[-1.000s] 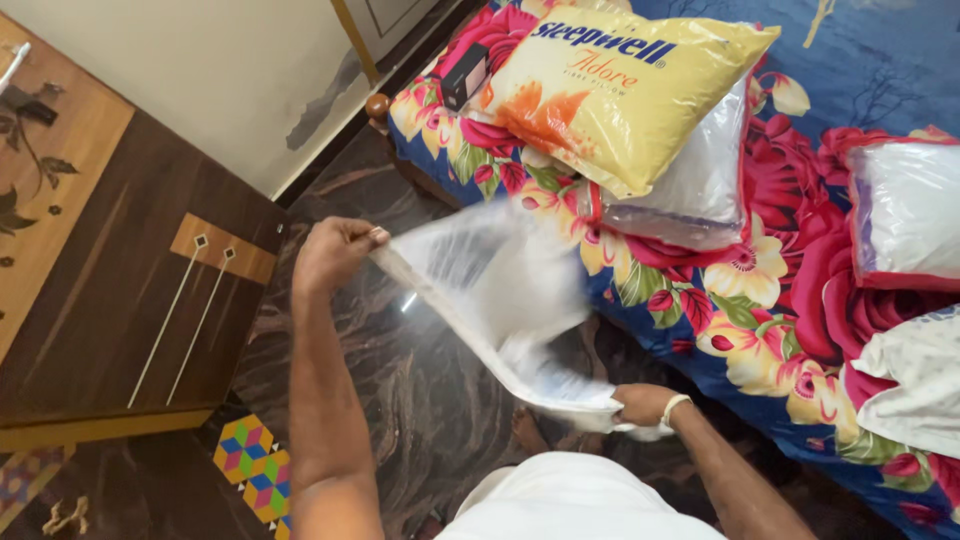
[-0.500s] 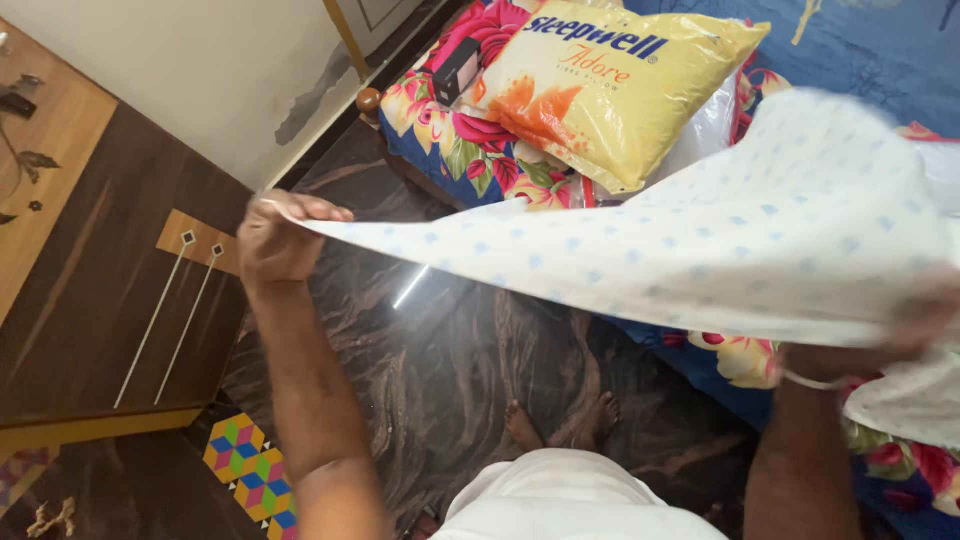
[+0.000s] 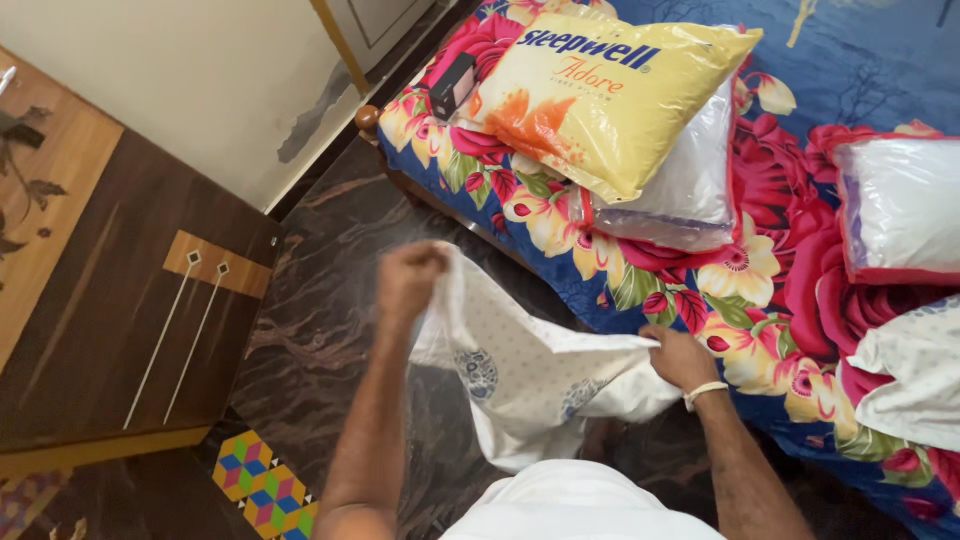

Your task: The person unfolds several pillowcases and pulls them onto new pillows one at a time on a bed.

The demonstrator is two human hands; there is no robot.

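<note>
Between both hands hangs the white pillowcase (image 3: 525, 375); left hand (image 3: 408, 278) and right hand (image 3: 678, 357) clench it.

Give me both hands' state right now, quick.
Left hand: closed, gripping the white pillowcase at one edge.
Right hand: closed, gripping the same pillowcase at its other edge.

A home bedroom is shown by a bed (image 3: 760, 290) spread with a floral sheet, packaged pillows (image 3: 610, 95) laid on it, a dark marbled floor (image 3: 340, 290), a wooden cabinet (image 3: 110, 300) and a plain painted wall (image 3: 190, 80).
</note>
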